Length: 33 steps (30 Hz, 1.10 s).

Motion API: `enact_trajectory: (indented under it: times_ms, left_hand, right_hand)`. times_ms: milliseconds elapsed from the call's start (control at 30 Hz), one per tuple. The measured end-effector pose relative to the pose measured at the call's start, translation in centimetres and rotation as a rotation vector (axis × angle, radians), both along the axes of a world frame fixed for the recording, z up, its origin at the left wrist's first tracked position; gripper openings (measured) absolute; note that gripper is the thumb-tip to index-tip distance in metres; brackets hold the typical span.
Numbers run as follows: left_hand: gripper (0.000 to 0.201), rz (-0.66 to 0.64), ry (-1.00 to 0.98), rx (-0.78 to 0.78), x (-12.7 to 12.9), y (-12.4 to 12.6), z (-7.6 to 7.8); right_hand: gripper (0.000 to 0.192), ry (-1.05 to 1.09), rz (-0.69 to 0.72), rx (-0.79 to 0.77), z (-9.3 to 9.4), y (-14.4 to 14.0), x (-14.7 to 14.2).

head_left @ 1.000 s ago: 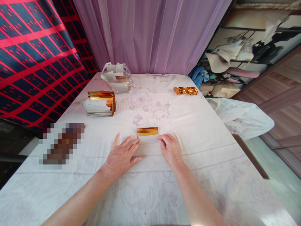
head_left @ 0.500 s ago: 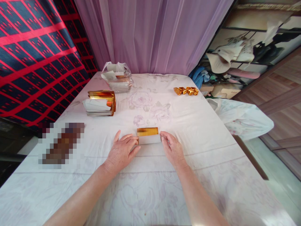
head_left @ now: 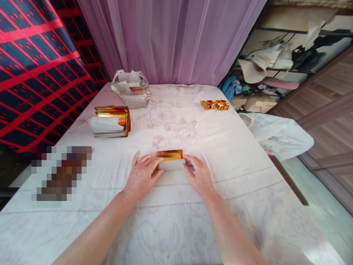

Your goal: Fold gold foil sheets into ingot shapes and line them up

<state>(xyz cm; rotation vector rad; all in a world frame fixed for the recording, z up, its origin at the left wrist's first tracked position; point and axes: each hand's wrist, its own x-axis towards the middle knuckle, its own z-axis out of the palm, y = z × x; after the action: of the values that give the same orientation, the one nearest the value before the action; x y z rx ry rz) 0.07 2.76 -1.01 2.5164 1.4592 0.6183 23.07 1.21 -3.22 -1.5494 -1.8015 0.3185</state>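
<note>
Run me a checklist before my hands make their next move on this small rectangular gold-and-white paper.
1. Left hand at the small rectangular gold-and-white paper: ok, fingers over its left end.
2. Right hand at the paper: ok, fingertips at its right edge.
3. Paper pressed fully flat: cannot tell from this angle.
4. Stack of glossy gold-and-white paper sheets apart from both hands: ok, farther off to the left.
5. Crumpled shiny gold foil pieces apart from both hands: ok, near the far right corner.

I take this for a room in a home: on my feed I see a lilac curtain (head_left: 171,40), a floral tablecloth (head_left: 234,151), and a storage rack (head_left: 292,29) holding a brimmed cap (head_left: 252,70) and shoes (head_left: 285,58).
</note>
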Motion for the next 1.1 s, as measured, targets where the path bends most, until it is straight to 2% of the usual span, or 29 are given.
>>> enact_trajectory:
  times_ms: [233,367,567,700,900,1100]
  left_hand:
    - [0.025,-0.054,-0.013,0.118,-0.1,-0.3,0.4]
    - [0.013,-0.076,-0.052,0.097,-0.2,-0.5,0.4]
    - [0.014,-0.143,-0.098,0.09,-0.3,-0.9,0.1]
    - [0.01,-0.155,-0.08,0.058,-0.3,-1.1,0.2]
    - [0.024,-0.164,-0.081,0.012,-0.6,-1.3,0.2]
    - [0.024,-0.158,-0.043,0.017,-0.6,-1.3,0.4]
  right_hand:
    - [0.032,0.067,0.007,-0.008,-0.2,-0.1,0.1]
    - [0.026,0.11,0.022,-0.004,0.1,-0.2,0.1]
    - [0.014,0.182,0.065,0.005,1.2,-0.4,0.3]
    - [0.018,0.203,0.017,-0.017,1.0,-0.3,0.6]
    - [0.023,-0.07,-0.138,0.071,-0.2,0.0,1.2]
    - [0.029,-0.217,-0.166,0.016,-0.9,0.2,1.0]
